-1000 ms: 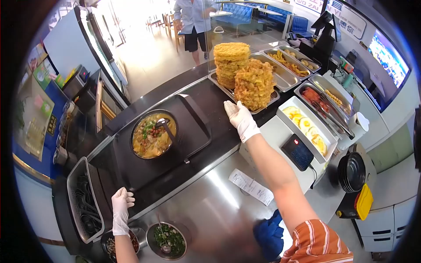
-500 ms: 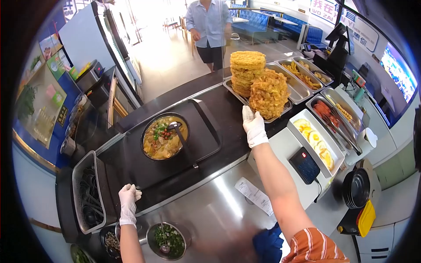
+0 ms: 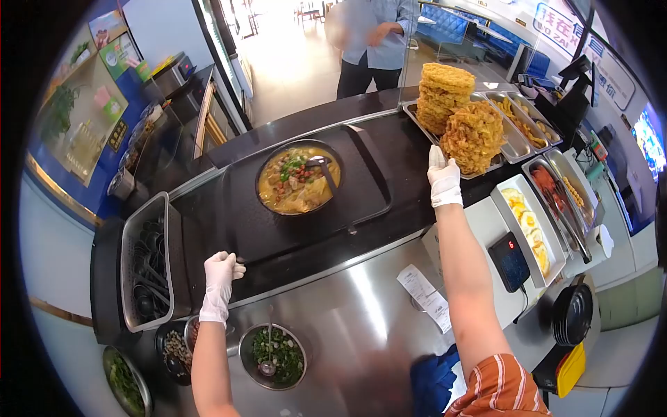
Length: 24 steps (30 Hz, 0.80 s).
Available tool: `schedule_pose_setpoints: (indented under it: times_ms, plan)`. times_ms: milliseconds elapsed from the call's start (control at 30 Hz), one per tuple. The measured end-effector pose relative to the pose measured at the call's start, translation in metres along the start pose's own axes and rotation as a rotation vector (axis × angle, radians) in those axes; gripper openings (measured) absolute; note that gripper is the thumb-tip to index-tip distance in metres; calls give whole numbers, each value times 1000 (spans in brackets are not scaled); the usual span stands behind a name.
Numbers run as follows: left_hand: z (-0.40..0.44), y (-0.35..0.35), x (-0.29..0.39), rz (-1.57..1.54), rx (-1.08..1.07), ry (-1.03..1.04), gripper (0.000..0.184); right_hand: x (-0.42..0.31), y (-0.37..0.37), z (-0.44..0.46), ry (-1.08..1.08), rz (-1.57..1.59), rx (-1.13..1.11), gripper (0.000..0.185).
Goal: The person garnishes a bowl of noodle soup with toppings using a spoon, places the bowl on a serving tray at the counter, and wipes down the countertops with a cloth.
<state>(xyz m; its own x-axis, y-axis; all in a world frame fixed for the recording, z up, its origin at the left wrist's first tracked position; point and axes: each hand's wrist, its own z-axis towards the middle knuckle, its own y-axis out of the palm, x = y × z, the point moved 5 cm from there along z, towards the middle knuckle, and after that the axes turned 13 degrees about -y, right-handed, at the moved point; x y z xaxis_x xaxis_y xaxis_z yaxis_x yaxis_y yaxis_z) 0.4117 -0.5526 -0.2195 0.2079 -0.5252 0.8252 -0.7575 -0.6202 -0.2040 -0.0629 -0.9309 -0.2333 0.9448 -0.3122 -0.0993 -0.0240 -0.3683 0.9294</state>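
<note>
My left hand (image 3: 221, 274), in a white glove, is at the front edge of the black counter with its fingers curled in and nothing visible in them. My right hand (image 3: 443, 177), also gloved, stretches its fingers up beside the near corner of a metal tray (image 3: 413, 111) of fried noodle cakes (image 3: 472, 135). Whether it touches the tray or the front cake I cannot tell. Between my hands, farther back, a black bowl of soup (image 3: 299, 177) with greens, peanuts and a black spoon (image 3: 325, 170) sits on a black serving tray (image 3: 372, 201).
At left stands a basket of black spoons (image 3: 149, 264). Below are a bowl of chopped greens (image 3: 274, 358) and a ladle in it. Fried eggs (image 3: 531, 233) fill a white tray at right, beside a digital display (image 3: 509, 260). A person in a blue shirt (image 3: 375, 42) stands across the counter behind glass.
The view has shifted, so the counter appears farther right and higher. The person across the counter has come closer. Both my hands keep nearly the same poses and places.
</note>
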Motion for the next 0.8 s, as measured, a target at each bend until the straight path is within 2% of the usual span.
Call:
schedule_pose_setpoints:
  times_ms: [167,233,267,367,567,700,800]
  plan:
    - [-6,21,5,-38,-18,15,17,2,-4,-12,10,-90,-26,50]
    - [-5,27,5,-20,-32,45,19,7,-10,-28,135,-455,-46,49]
    - [-7,30,4,-10,-32,38,18,11,-11,-38,163,-528,-51,47]
    - [-11,36,7,-17,-13,29,19,18,-11,-56,221,-584,-98,46]
    - [-10,46,7,-46,-28,32,20,18,-21,-58,192,-663,-270,49]
    - [-14,45,8,-72,-18,23,19,10,-29,-76,204,-727,-240,51]
    - [-7,47,0,-103,13,36,17,-13,-28,-104,110,-819,-158,49]
